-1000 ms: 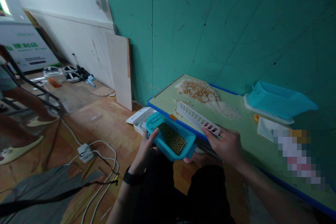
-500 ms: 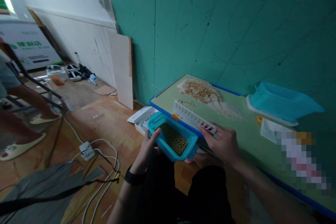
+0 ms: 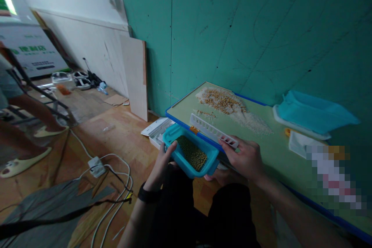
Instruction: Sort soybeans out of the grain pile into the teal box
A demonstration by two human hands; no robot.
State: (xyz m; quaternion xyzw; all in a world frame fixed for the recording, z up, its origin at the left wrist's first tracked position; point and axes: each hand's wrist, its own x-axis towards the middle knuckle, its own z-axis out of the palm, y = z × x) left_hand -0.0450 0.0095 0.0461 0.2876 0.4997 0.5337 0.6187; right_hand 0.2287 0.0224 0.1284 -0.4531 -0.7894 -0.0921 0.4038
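My left hand (image 3: pixel 161 165) grips the near left rim of a turquoise plastic box (image 3: pixel 213 156) half full of greenish beans (image 3: pixel 192 152), held just below the table's blue front edge. In my right hand (image 3: pixel 245 159) is one end of a long white slotted divider strip (image 3: pixel 209 130), which lies flat on the green table (image 3: pixel 279 151) beside the box. Farther back on the table lies a heap of yellow beans mixed with white rice (image 3: pixel 229 107).
A turquoise lid on a white tray (image 3: pixel 312 114) and a white piece (image 3: pixel 297 143) lie at the table's right. An open white box (image 3: pixel 157 130) sits on the wooden floor by the table. Cables and a power strip (image 3: pixel 97 166) trail left. Another person's legs (image 3: pixel 21 124) stand far left.
The white strip in my right hand has slid slightly left along the table edge. The box and my left hand have hardly moved.
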